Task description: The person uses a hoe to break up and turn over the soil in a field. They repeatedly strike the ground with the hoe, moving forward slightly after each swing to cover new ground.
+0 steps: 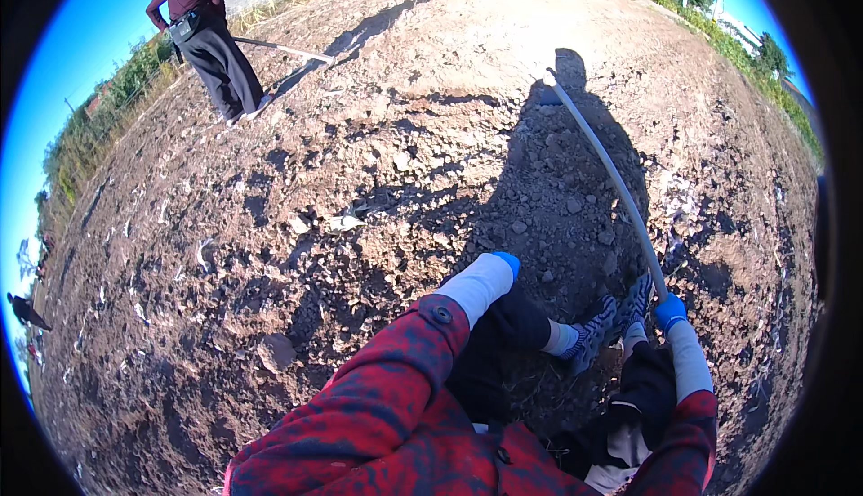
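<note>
My right hand [671, 312], in a blue glove, is closed around the near end of a long pale tool handle [617, 179]. The handle curves away over the soil, and its far end lies in my shadow, where the tool's head is too unclear to name. Of my left hand [509, 264] only a bit of blue glove shows beyond the white cuff. It is held out in front of my left knee, away from the handle, and its fingers are hidden. Striped shoes [593, 337] on my feet rest on the soil between the hands.
Loose, cloddy soil [404, 159] spreads all around, with a larger clod [276, 352] at left and dry plant scraps [346, 221] ahead. Another person [209, 30] stands at upper left with a long-handled tool [286, 49]. Further figures are far left. Weeds and a wall edge the field.
</note>
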Demonstrator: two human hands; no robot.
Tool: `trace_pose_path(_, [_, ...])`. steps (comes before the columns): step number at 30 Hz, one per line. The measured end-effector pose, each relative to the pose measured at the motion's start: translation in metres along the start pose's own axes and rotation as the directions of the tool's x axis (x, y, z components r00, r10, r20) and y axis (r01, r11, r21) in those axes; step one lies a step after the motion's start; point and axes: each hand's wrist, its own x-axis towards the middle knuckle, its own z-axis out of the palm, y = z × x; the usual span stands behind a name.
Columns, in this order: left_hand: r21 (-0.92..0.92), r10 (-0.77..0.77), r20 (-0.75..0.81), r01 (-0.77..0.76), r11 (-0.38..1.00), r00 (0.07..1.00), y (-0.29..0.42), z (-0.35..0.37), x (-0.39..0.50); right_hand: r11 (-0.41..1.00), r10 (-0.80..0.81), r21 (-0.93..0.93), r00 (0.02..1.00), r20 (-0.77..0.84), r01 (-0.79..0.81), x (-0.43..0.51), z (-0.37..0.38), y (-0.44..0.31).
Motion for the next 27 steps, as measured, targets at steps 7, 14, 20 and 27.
trace_pose_path(7, [-0.007,0.011,-0.012,-0.011,1.0,1.0,-0.005,0.008,0.012,1.0,-0.017,-0.009,1.0,-0.006,0.017,0.004,0.004,0.005])
trace_pose_path(14, [-0.052,-0.01,-0.044,0.008,0.999,0.999,-0.003,0.004,0.008,1.0,-0.029,-0.008,0.999,-0.036,0.029,0.008,0.005,0.01])
trace_pose_path(20, [-0.028,-0.037,0.01,0.037,0.999,0.999,-0.004,0.005,0.01,1.0,-0.023,-0.005,0.999,-0.033,0.023,0.007,0.004,0.007])
trace_pose_path(27, [-0.032,0.025,-0.037,-0.026,0.999,0.999,-0.006,0.011,0.017,1.0,0.016,0.015,1.0,-0.017,-0.016,0.002,0.0,0.005])
